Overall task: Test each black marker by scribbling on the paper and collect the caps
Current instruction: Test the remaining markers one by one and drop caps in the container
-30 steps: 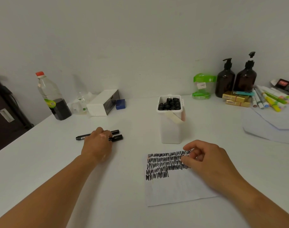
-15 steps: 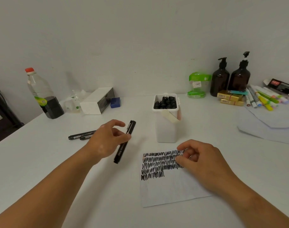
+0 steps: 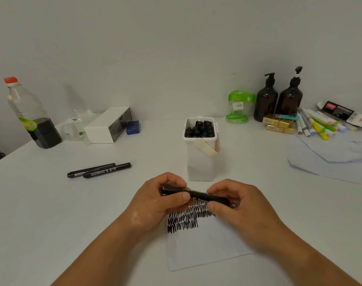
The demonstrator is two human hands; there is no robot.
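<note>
Where the two hands meet, one black marker lies crosswise between them, held just over the far edge of the paper.

- Left hand: fingers and thumb curled round the marker's left end.
- Right hand: thumb and fingers pinching the right part of the barrel. The hands are close together, joined only by the marker. Whether its cap is on cannot be told.
- Paper: flat on the white table, under the hands and nearer than them. Rows of black scribble fill its far left part; the near part is blank.
- Two loose markers: capped, side by side and touching, flat on the table beyond and left of the left hand, well apart from it.
- White tub: upright, just beyond the hands, packed with round black ends; markers or caps, cannot tell.
- Far left of the hands: plastic bottle with a red cap, white box.
- Far right of the hands: two brown pump bottles, coloured pens, loose sheets.
</note>
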